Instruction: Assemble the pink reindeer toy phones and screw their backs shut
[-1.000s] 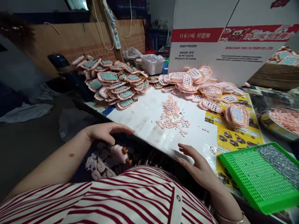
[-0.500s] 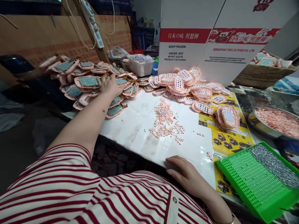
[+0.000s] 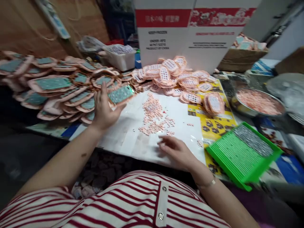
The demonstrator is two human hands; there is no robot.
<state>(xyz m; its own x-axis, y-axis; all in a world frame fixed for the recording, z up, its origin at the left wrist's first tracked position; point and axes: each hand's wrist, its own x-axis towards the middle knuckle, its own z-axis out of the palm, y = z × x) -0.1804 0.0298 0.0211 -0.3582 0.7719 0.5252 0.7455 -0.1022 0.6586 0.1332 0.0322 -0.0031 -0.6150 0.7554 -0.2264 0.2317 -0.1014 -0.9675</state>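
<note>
My left hand (image 3: 104, 110) is upright at the right side of a heap of pink-rimmed pieces with teal glittery panels (image 3: 53, 83). Its thumb is spread away from the fingers, and no hold on a piece shows. Just beyond the thumb lies a tilted pink-rimmed piece (image 3: 121, 95) with a bright teal face. My right hand (image 3: 177, 151), somewhat blurred, is over the near part of the white sheet (image 3: 129, 134), fingers loosely bent and apart, with nothing seen in them. Small pale-pink beads (image 3: 152, 109) lie scattered on the sheet between the hands.
Pink pieces with dotted faces (image 3: 166, 76) are piled before a white carton (image 3: 180, 47). A white tub (image 3: 121, 58) stands behind. At right are a green ridged tray (image 3: 239, 158) with silvery bits and a metal bowl (image 3: 260, 103) of pink pieces.
The view has turned and shifted right. My left hand has come off the top of the heap to its right side, its thumb spread. My right hand has risen from the table's near edge.
</note>
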